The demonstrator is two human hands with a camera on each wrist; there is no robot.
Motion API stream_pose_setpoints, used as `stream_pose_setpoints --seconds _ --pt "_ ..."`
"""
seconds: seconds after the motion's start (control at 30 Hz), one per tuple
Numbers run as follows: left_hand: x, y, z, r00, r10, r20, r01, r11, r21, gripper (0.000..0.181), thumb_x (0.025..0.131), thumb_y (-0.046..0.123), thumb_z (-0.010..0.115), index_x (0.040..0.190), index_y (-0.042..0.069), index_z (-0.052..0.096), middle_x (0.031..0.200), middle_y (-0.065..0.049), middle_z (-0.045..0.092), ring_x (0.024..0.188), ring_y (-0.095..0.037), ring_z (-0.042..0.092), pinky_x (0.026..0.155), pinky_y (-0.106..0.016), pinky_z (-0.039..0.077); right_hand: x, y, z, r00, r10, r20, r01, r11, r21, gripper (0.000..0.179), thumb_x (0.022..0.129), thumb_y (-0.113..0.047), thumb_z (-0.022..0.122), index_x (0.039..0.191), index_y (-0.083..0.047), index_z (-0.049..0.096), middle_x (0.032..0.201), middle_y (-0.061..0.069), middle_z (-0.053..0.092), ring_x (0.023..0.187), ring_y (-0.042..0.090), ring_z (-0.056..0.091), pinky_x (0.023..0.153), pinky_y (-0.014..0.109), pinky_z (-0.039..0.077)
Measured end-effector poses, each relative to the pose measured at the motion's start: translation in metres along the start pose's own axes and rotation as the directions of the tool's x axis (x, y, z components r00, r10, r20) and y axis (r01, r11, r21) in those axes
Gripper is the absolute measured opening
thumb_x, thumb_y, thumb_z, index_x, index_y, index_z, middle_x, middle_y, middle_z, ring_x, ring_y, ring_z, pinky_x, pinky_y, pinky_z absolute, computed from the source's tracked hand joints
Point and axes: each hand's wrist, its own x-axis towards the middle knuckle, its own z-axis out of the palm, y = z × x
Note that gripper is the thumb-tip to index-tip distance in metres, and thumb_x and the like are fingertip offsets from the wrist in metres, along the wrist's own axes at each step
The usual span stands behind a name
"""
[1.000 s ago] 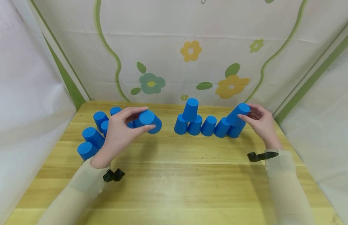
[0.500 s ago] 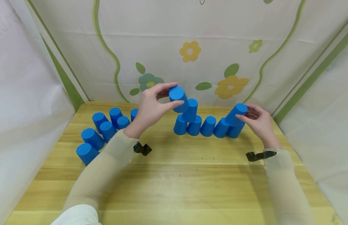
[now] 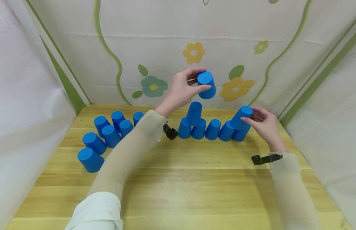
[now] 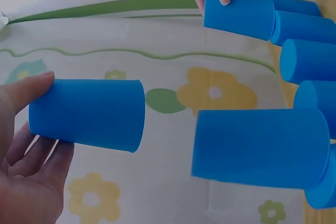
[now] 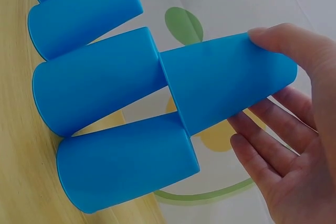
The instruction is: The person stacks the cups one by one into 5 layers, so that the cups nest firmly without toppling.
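Raised above the row, my left hand (image 3: 185, 88) pinches an upside-down blue cup (image 3: 207, 85) between thumb and fingers, its mouth facing down. Below it, several upside-down blue cups stand side by side, among them a middle cup (image 3: 213, 129). One second-level cup (image 3: 194, 113) bridges the two leftmost of them. At the right end my right hand (image 3: 264, 126) holds another second-level cup (image 5: 231, 80) near its narrow end. The right wrist view has that cup's rim resting across the bases of two neighbouring cups. In the left wrist view the raised cup (image 4: 86, 114) is apart from the others.
At the left of the wooden table (image 3: 195, 191) stands a loose group of upside-down blue cups, including a near one (image 3: 90, 160). My left forearm (image 3: 129, 153) passes beside them. A flowered white curtain (image 3: 166, 48) hangs behind the table.
My left hand has carried its cup from beside the left group up and to the right, past the left second-level cup. My right hand has stayed on its cup.
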Motion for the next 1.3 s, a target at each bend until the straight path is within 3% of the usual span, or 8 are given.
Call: stream_pose_setpoints --seconds 0.23,0.57,0.73,0.97,1.3 --pt "0.015 -0.023 0.019 0.998 -0.05 0.035 0.049 0.998 0.033 0.053 0.086 0.024 0.085 0.135 0.013 0.067 0.124 0.003 0.068 0.107 -0.01 0.066 0.091 -0.022 0.054 0.002 0.002 0.002 1.0 0.008 0.011 -0.008 1.0 -0.017 0.062 0.092 -0.034 0.078 0.144 -0.008 0.056 0.131 0.015 0.063 0.108 0.01 0.063 0.087 0.011 0.05" --pt "0.003 -0.054 0.03 0.99 -0.089 0.111 0.068 0.982 0.177 0.051 0.086 0.029 0.085 0.131 0.012 0.069 0.121 0.003 0.069 0.104 -0.008 0.065 0.089 -0.02 0.052 0.003 0.002 0.004 1.0 -0.001 0.004 0.001 1.0 0.003 0.06 0.092 -0.03 0.079 0.142 -0.007 0.057 0.129 0.016 0.064 0.105 0.007 0.063 0.087 0.012 0.05" --pt "-0.001 -0.063 0.033 0.982 -0.124 0.143 0.09 0.971 0.221 0.054 0.084 0.03 0.086 0.133 0.013 0.069 0.123 0.002 0.068 0.109 -0.011 0.064 0.092 -0.021 0.052 0.004 0.002 0.005 1.0 0.002 0.003 -0.002 1.0 -0.001 0.061 0.092 -0.033 0.079 0.143 -0.008 0.057 0.13 0.015 0.063 0.106 0.008 0.063 0.087 0.012 0.05" --pt "-0.003 -0.071 0.035 0.98 -0.124 0.157 0.069 0.946 0.316 0.058 0.083 0.037 0.087 0.134 0.016 0.069 0.124 0.003 0.068 0.117 -0.015 0.06 0.098 -0.029 0.05 0.005 0.001 0.006 1.0 0.005 0.007 -0.005 1.0 0.006 0.061 0.092 -0.033 0.079 0.143 -0.009 0.057 0.13 0.014 0.063 0.107 0.01 0.063 0.088 0.012 0.05" --pt "-0.004 -0.079 0.037 0.979 -0.103 0.174 0.039 0.942 0.334 0.056 0.082 0.035 0.088 0.131 0.014 0.07 0.121 0.004 0.069 0.113 -0.014 0.061 0.091 -0.026 0.05 0.004 0.0 0.006 1.0 -0.006 0.001 0.006 1.0 0.02 0.061 0.091 -0.032 0.08 0.142 -0.008 0.058 0.129 0.015 0.063 0.106 0.007 0.063 0.087 0.012 0.05"
